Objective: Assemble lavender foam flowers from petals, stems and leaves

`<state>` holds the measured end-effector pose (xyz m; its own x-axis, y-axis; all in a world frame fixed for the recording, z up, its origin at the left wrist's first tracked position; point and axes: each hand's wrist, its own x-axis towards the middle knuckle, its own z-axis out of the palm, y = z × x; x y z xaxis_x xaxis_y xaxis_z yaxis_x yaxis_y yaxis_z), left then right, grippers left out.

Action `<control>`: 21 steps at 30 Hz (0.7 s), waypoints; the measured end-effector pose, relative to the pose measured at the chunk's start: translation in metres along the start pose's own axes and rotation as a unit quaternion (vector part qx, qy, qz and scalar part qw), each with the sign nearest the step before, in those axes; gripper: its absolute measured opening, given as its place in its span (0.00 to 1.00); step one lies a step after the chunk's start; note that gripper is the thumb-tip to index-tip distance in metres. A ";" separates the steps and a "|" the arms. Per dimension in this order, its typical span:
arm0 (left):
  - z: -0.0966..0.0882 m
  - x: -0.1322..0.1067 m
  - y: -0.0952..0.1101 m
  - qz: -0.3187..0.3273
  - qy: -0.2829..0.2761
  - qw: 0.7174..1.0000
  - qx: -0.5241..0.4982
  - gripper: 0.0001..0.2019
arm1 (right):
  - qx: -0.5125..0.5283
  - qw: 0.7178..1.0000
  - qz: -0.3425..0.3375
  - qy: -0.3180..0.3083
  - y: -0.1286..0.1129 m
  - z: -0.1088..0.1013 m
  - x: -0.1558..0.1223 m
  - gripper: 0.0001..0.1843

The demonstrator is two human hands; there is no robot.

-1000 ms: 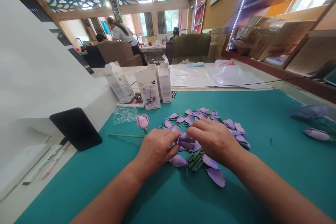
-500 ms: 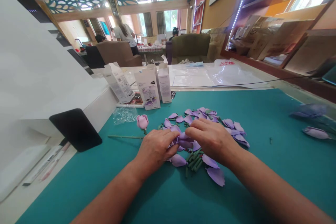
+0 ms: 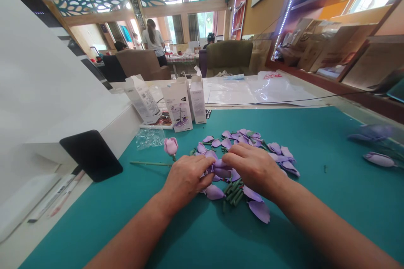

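Above the pile in the middle of the mat, my left hand [image 3: 189, 173] and my right hand [image 3: 254, 168] meet at a lilac flower piece [image 3: 221, 168]. Fingers of both hands pinch it from opposite sides, hiding part of it. Loose lilac petals [image 3: 259, 211] lie around and under the hands. Several short green stem pieces [image 3: 234, 192] are bunched just below them. Left of my left hand are a pink flower bud [image 3: 171, 146] and a thin green stem [image 3: 150, 163].
White printed boxes [image 3: 178, 109] stand at the mat's back edge, with crumpled clear plastic [image 3: 150, 138] before them. A black tablet-like panel [image 3: 91, 155] leans at the left. Lilac flowers [image 3: 378, 159] lie far right on the green mat [image 3: 315, 218]. People are in the background.
Both hands stay almost in place, still gripping the lilac piece. In the background, a standing person has shifted slightly.
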<state>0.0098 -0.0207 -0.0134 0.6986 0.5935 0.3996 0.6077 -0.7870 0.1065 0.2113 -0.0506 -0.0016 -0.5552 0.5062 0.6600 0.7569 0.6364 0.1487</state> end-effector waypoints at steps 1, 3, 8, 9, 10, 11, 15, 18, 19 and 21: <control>0.000 0.000 0.000 -0.002 -0.003 1.000 -0.002 0.09 | 0.001 1.000 0.001 -0.005 0.000 0.001 0.000 0.16; -0.001 0.000 0.000 -0.006 -0.009 1.000 -0.003 0.09 | 0.005 1.000 0.006 -0.013 0.001 0.001 -0.001 0.16; -0.003 0.001 0.000 -0.007 -0.003 1.000 -0.012 0.09 | 0.030 0.999 0.022 -0.019 0.001 0.001 -0.003 0.16; -0.003 0.001 0.000 -0.008 0.003 1.000 -0.018 0.10 | 0.037 0.999 0.026 -0.018 0.000 0.000 -0.002 0.16; -0.004 0.001 0.000 -0.008 0.007 1.000 -0.024 0.11 | 0.044 0.998 0.031 -0.016 0.000 -0.001 -0.002 0.16; -0.006 0.001 0.000 -0.009 0.011 0.999 -0.028 0.12 | 0.052 0.998 0.038 -0.016 0.000 -0.002 -0.001 0.16; -0.013 0.001 0.000 -0.009 0.021 0.999 -0.034 0.13 | 0.131 0.986 0.092 -0.040 0.006 -0.012 0.005 0.14; -0.018 0.001 -0.003 -0.015 0.034 0.999 -0.033 0.12 | 0.201 0.967 0.152 -0.043 0.017 -0.015 0.007 0.12; -0.020 0.001 -0.004 -0.020 0.038 0.999 -0.029 0.12 | 0.212 0.960 0.179 -0.037 0.021 -0.014 0.007 0.12; -0.021 0.001 -0.007 -0.033 0.041 0.998 -0.020 0.12 | 0.228 0.945 0.232 -0.026 0.026 -0.010 0.007 0.11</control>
<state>-0.0023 -0.0181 0.0052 0.6232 0.6297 0.4638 0.6343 -0.7539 0.1711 0.2308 -0.0364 0.0147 -0.2249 0.8133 0.5366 0.7032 0.5167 -0.4884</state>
